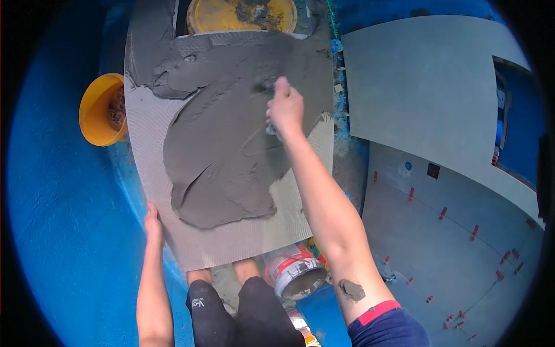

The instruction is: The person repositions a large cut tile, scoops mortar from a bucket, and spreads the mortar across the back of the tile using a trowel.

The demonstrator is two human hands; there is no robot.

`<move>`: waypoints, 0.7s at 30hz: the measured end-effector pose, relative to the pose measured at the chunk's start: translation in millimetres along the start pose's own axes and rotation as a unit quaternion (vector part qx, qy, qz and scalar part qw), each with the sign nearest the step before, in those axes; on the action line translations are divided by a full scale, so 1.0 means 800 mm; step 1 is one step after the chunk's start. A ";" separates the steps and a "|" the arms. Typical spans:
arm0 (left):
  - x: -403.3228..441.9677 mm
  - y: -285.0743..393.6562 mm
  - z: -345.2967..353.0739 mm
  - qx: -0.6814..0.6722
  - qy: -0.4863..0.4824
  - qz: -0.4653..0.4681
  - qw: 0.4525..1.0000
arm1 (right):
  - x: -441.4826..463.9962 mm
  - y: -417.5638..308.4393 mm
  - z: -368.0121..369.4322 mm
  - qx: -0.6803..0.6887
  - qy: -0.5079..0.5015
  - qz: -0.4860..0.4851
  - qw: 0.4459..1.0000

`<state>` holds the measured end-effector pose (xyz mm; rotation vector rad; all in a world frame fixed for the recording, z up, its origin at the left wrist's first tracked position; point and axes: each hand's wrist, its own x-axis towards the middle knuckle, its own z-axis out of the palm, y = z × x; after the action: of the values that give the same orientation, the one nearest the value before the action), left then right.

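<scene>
A large tile (167, 237) is tilted in front of me, its ribbed back partly coated with wet grey mortar (219, 156). My right hand (286, 110) is closed around the handle of a trowel (270, 132), over the upper right of the mortar. The trowel's blade is smeared by motion and hard to make out. At the tile's lower left edge, my left hand (153, 222) grips the side, with its fingers partly hidden. A dab of mortar (351, 290) sticks to my right upper arm.
A yellow bucket (95, 110) stands left of the tile, and a mortar-stained yellow lid (243, 16) lies beyond its top. Near my legs is a white and red bucket (295, 272). On the right, a tiled surface (439, 196) carries several red clips (443, 213).
</scene>
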<state>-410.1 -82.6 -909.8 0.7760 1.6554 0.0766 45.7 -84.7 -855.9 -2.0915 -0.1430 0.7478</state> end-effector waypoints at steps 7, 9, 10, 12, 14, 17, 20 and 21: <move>-0.002 0.001 -0.001 -0.030 -0.018 0.006 0.999 | 0.001 -0.021 -0.106 -0.324 0.057 -0.112 0.938; -0.008 0.009 0.002 -0.055 -0.040 0.007 0.998 | 0.032 0.012 -0.131 -0.340 0.193 -0.160 0.907; -0.001 0.006 0.001 -0.057 -0.041 0.010 0.997 | 0.034 0.004 -0.141 -0.338 0.194 -0.163 0.906; 0.008 -0.006 -0.004 -0.034 -0.035 0.002 0.999 | 0.027 -0.009 -0.147 -0.068 0.052 0.046 0.995; 0.009 -0.014 -0.006 -0.022 -0.020 0.010 0.999 | 0.032 -0.013 -0.130 -0.026 0.030 0.060 0.997; 0.005 -0.005 0.000 -0.015 -0.007 0.015 1.000 | 0.030 -0.024 -0.113 0.026 0.004 0.076 0.997; 0.004 -0.004 0.001 -0.020 -0.007 0.014 1.000 | 0.017 -0.033 -0.091 0.044 -0.021 0.088 0.995; 0.004 -0.004 0.001 -0.024 -0.008 0.023 0.999 | 0.013 -0.036 -0.084 0.044 -0.021 0.087 0.995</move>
<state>-410.6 -83.6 -914.2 0.7758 1.6154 0.1422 96.5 -111.5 -809.0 -2.0221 0.0500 0.8860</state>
